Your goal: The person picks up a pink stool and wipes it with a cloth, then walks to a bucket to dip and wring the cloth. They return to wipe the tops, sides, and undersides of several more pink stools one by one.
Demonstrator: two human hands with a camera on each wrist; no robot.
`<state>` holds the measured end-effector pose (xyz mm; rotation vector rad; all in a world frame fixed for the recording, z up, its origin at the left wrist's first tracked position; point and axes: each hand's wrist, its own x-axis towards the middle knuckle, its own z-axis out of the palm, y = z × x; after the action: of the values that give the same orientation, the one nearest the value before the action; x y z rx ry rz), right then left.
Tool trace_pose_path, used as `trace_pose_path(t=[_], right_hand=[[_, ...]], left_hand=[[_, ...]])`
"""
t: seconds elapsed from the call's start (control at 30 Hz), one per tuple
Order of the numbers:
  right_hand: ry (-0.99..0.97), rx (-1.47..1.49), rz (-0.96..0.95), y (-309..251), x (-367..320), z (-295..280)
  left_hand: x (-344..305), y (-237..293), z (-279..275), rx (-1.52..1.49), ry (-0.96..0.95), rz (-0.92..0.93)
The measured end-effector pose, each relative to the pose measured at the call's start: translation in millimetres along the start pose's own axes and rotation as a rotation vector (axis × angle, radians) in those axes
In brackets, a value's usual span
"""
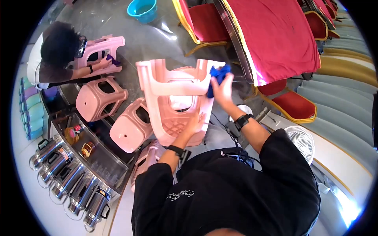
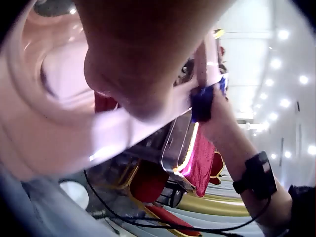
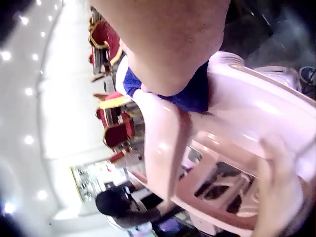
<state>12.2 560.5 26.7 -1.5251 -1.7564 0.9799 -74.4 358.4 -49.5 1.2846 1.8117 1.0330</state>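
A pink plastic stool [image 1: 175, 88] stands tipped in front of me, its legs pointing away and its latticed hollow underside facing up. My right hand [image 1: 223, 92] grips a blue cloth [image 1: 219, 72] and holds it against the stool leg at the upper right. In the right wrist view the cloth [image 3: 195, 94] is bunched beneath the fingers, on the pink leg. My left hand [image 1: 195, 124] rests on the stool's right side panel, fingers extended and slightly blurred. The left wrist view hides most of those fingers.
More pink stools [image 1: 130, 126] stand to the left, where another person [image 1: 59, 55] wipes one. A metal shelf [image 1: 106, 157] and several steel flasks [image 1: 80, 192] are lower left. A blue-green basin [image 1: 142, 10], red chair [image 1: 206, 23], red-covered table [image 1: 275, 35] and white fan [image 1: 300, 141] surround me.
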Motion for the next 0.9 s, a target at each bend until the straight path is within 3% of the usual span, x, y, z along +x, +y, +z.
trace_pose_path(t=[0.03, 0.07, 0.1, 0.2, 0.27, 0.3, 0.4, 0.43, 0.53, 0.57, 0.67, 0.73, 0.8, 0.87, 0.9], right_hand=[[-0.138, -0.22, -0.098, 19.5, -16.3, 8.1], [-0.299, -0.348, -0.031, 1.1, -36.8, 5.0], [-0.317, -0.372, -0.28, 17.1, -51.8, 9.1], [-0.451, -0.293, -0.413, -7.2, -34.0, 3.0], [-0.293, -0.183, -0.563, -27.6, 8.1, 11.7], [-0.22, -0.164, -0.527, -35.0, 31.0, 17.7], [0.031, -0.126, -0.443, -61.2, 82.5, 23.3], [-0.044, -0.119, -0.436, -65.1, 82.2, 20.3], [-0.153, -0.105, -0.567, -73.1, 47.2, 13.7], [-0.188, -0.118, -0.666, -83.6, 35.0, 7.0], [-0.254, -0.15, -0.818, -132.6, 46.2, -17.1], [-0.087, -0.126, -0.729, -150.3, 70.3, -18.1], [-0.052, -0.215, -0.639, -152.2, 70.2, -18.7], [-0.203, -0.481, -0.597, -120.2, 36.3, 3.4], [-0.323, -0.386, -0.546, -113.9, 13.5, 4.2]], left_hand=[[-3.2, -7.3, 17.3, -0.157, -0.018, -0.129], [-8.3, -8.0, 26.6, -0.316, -0.037, -0.266], [-11.1, -6.8, 27.8, -0.354, -0.047, -0.272], [-5.4, 17.0, 11.5, -0.403, -0.062, -0.374], [17.5, 54.8, -16.4, -0.349, -0.07, -0.538], [18.4, 60.7, -5.5, -0.261, 0.202, -0.434], [19.3, 94.5, -20.6, -0.293, 0.396, -0.534], [19.6, 98.0, -25.7, -0.165, 0.506, -0.372], [18.2, 110.9, -74.6, 0.109, 0.427, -0.546], [15.7, 100.0, -85.8, 0.039, 0.477, -0.442], [14.9, 84.6, -118.5, -0.352, 0.334, -0.484], [24.0, 100.9, -124.4, -0.464, 0.325, -0.524], [31.2, 97.9, -119.0, -0.52, 0.305, -0.518], [31.5, 79.1, -104.9, -0.546, 0.294, -0.614], [22.2, 39.8, -90.9, -0.516, 0.261, -0.634]])
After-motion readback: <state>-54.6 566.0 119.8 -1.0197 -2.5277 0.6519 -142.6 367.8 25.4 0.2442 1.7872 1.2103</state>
